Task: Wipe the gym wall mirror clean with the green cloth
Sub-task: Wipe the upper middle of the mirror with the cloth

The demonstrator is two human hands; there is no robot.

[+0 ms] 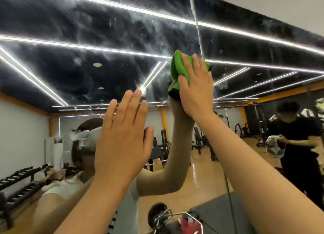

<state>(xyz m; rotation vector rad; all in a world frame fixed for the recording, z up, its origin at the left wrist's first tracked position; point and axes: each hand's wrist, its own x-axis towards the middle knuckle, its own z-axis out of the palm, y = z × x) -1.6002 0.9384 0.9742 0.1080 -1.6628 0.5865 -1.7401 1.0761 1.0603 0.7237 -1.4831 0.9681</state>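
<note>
I have two hands up at the mirror. My right hand presses the one green cloth flat against the glass with straight, released fingers, just beside the vertical seam between two mirror panels. My left hand is lower and further left, fingers straight and released, holding nothing (I cannot tell whether it touches the glass). One person in black shows in the reflection.
</note>
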